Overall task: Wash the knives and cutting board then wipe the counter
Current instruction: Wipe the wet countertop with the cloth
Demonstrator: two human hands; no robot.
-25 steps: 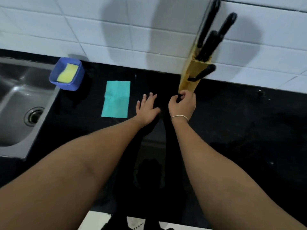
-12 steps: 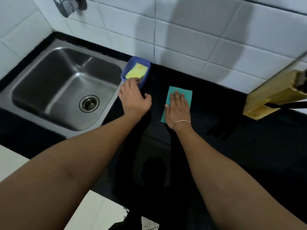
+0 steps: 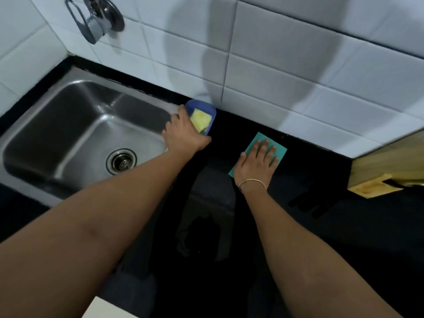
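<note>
My left hand (image 3: 183,136) grips the near rim of a small blue tub (image 3: 212,111) that holds a yellow sponge (image 3: 201,118); the tub is tipped up at the sink's right edge. My right hand (image 3: 257,161) lies flat with fingers spread on a teal cloth (image 3: 278,146) on the black counter (image 3: 344,237). A wooden knife block (image 3: 390,166) shows at the right edge, its knives mostly out of frame. No cutting board is in view.
A steel sink (image 3: 75,125) with a drain (image 3: 121,161) fills the left side. A tap fitting (image 3: 98,17) hangs on the white tiled wall above it. The counter's front edge runs along the bottom left.
My view swung left from the knife block to the sink. My left hand reached the blue tub, took hold and tipped it. My right hand left the block and settled on the teal cloth.
</note>
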